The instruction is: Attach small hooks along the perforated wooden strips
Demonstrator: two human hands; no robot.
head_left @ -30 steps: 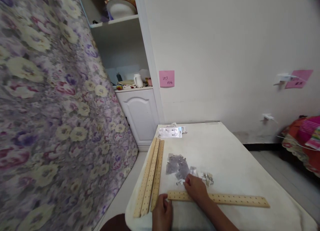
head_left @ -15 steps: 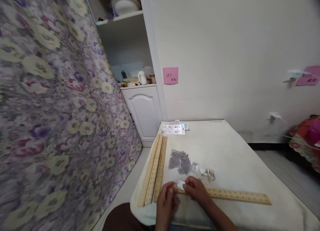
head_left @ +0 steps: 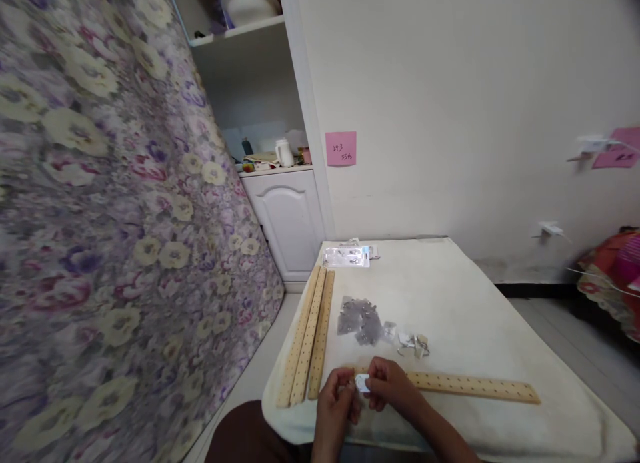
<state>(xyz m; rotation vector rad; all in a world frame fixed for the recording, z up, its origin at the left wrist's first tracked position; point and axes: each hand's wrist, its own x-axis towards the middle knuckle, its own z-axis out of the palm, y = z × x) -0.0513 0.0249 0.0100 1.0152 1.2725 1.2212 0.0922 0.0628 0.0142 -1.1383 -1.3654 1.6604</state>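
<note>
My left hand point(head_left: 336, 401) and my right hand point(head_left: 391, 387) meet over the near end of a drilled wooden strip point(head_left: 470, 386) that lies crosswise on the white table point(head_left: 465, 303). Both pinch one small clear packet point(head_left: 362, 383) between their fingertips. Just beyond them lies a heap of small grey packets point(head_left: 361, 320), and beside it some torn wrappers and small metal pieces point(head_left: 414, 344). Three more drilled wooden strips point(head_left: 309, 336) rest side by side along the table's left edge.
A flat clear blister pack point(head_left: 347, 257) lies at the table's far left corner. A flowered mattress point(head_left: 110, 203) leans close on the left. A white cupboard point(head_left: 285, 216) with shelves stands behind, a pink note point(head_left: 341, 148) is stuck on the wall, and bright fabric point(head_left: 610, 276) sits at right.
My right hand drew back from the packet heap with one small packet. My left hand rose from the table edge to meet it, and both now pinch the packet.
</note>
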